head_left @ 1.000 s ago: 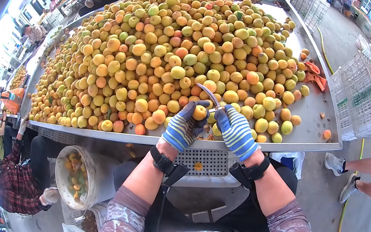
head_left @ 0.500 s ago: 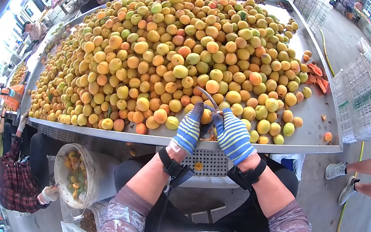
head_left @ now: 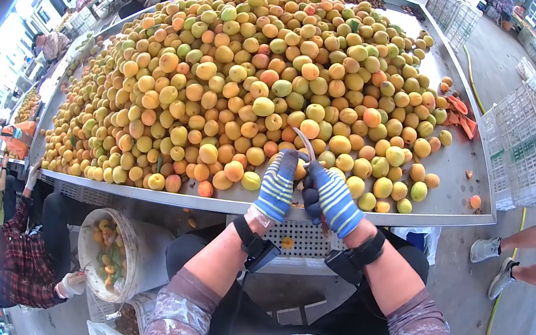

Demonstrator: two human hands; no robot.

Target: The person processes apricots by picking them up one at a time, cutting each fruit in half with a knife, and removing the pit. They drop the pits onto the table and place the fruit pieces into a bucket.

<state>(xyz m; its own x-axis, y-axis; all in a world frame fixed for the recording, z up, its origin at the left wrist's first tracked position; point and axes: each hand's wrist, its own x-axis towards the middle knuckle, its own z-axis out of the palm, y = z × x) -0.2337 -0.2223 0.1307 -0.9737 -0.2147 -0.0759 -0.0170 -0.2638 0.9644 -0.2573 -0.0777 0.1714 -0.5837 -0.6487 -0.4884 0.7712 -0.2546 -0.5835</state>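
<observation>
My right hand (head_left: 334, 200), in a blue and yellow striped glove with dark fingers, is closed around a curved knife (head_left: 308, 145). Its thin blade points up and to the left over the table edge. Beside it, my left hand (head_left: 276, 188), in a matching glove, has its fingers closed on an apricot (head_left: 300, 172), mostly covered by the gloves. Both hands are close together at the near rim of the metal table (head_left: 220, 205). A large heap of yellow, orange and greenish apricots (head_left: 224, 90) spreads in front of them.
Below my hands is a white perforated crate (head_left: 298, 241). A white bucket (head_left: 136, 255) with fruit and scraps stands at left, near a co-worker in a plaid shirt (head_left: 31, 267). Orange gloves (head_left: 459, 117) lie at the table's right side. Stacked crates (head_left: 523, 148) stand beyond.
My right hand has turned and sits slightly lower, its dark fingers now curled more visibly. The knife blade stands steeper. Less of the apricot shows between my hands.
</observation>
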